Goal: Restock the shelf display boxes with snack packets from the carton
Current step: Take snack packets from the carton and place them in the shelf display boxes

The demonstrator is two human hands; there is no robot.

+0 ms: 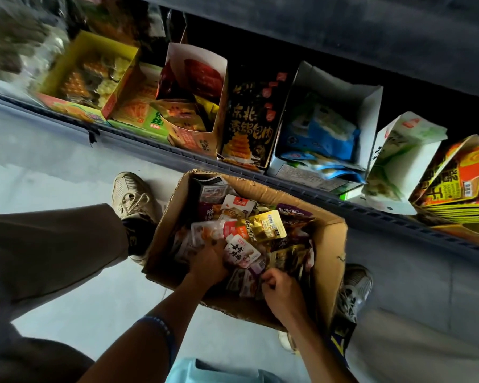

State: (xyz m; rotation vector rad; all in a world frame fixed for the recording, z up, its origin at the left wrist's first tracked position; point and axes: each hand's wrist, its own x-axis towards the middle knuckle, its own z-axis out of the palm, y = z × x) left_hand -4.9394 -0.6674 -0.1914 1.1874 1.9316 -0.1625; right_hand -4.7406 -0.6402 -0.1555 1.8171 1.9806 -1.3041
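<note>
Both hands — left hand (209, 265), right hand (284, 291) — inside carton (331, 244) walls

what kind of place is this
Most likely a small shop's snack aisle: a low shelf lined with open display boxes of packets, and a carton of mixed snack packets on the floor.

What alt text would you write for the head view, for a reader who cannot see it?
Seen from above, a person's left hand and right hand dig among mixed snack packets in an open carton on the floor between their shoes. Beyond it, a low shelf holds a row of open display boxes, partly filled.
</note>
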